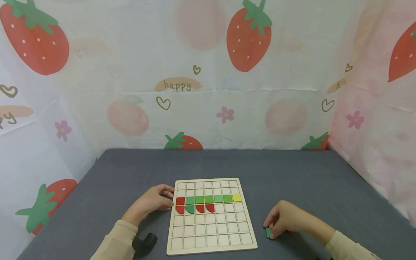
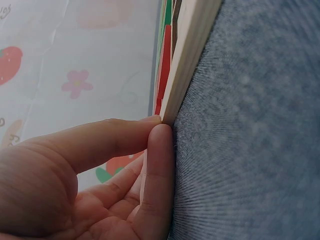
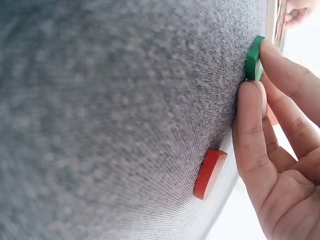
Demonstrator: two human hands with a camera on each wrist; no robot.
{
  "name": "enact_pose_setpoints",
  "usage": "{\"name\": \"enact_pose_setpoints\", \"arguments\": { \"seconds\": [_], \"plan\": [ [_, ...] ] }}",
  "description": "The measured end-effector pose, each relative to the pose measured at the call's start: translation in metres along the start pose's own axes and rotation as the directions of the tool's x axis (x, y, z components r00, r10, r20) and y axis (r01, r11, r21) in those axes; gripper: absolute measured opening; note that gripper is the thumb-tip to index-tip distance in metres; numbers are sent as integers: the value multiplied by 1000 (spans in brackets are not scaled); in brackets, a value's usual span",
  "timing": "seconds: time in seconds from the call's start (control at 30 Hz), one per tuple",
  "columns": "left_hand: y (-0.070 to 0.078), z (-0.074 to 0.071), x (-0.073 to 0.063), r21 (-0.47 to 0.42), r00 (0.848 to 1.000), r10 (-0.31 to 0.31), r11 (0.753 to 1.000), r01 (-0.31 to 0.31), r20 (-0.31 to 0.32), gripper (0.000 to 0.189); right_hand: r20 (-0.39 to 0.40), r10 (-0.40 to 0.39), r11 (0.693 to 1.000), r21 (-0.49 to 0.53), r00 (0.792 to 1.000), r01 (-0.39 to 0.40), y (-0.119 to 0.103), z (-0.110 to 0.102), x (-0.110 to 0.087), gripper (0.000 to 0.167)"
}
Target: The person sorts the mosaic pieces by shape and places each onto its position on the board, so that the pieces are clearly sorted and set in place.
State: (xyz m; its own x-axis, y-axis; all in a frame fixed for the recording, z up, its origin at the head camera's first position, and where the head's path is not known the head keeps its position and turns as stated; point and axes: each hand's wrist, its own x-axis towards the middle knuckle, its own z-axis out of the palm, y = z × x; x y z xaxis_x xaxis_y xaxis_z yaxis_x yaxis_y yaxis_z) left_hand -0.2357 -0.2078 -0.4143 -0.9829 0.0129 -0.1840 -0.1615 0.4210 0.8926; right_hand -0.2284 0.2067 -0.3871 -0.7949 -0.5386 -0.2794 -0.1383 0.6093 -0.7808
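A square wooden grid board point(image 1: 208, 252) lies on the dark cloth. One row holds square tiles in red, greens and yellow point(image 1: 237, 198); the row below has several quarter-round tiles, red and green point(image 1: 190, 208). At the board's left edge rests my left hand point(image 1: 151, 201), thumb and fingertips touching the rim, as the left wrist view shows close up. Right of the board, my right hand point(image 1: 286, 218) pinches a small green tile point(image 3: 254, 59) between thumb and fingers, low at the cloth. A red tile point(image 3: 210, 174) lies near this hand, mostly hidden by it in the head view.
The grey tabletop point(image 1: 292, 173) reaches back to a strawberry-print curtain point(image 1: 208, 119), which also hangs at both sides. A black strap part point(image 1: 145, 243) shows at the left wrist. More red shows behind the right fingers in the right wrist view.
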Motion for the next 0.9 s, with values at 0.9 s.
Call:
{"name": "enact_pose_setpoints", "arguments": {
  "seconds": [0.9],
  "plan": [
    [-1,-1,0,-6,1000,0,1000,0,10,48,67,2,998,63,998,-6,-13,0,3,11]
  ]
}}
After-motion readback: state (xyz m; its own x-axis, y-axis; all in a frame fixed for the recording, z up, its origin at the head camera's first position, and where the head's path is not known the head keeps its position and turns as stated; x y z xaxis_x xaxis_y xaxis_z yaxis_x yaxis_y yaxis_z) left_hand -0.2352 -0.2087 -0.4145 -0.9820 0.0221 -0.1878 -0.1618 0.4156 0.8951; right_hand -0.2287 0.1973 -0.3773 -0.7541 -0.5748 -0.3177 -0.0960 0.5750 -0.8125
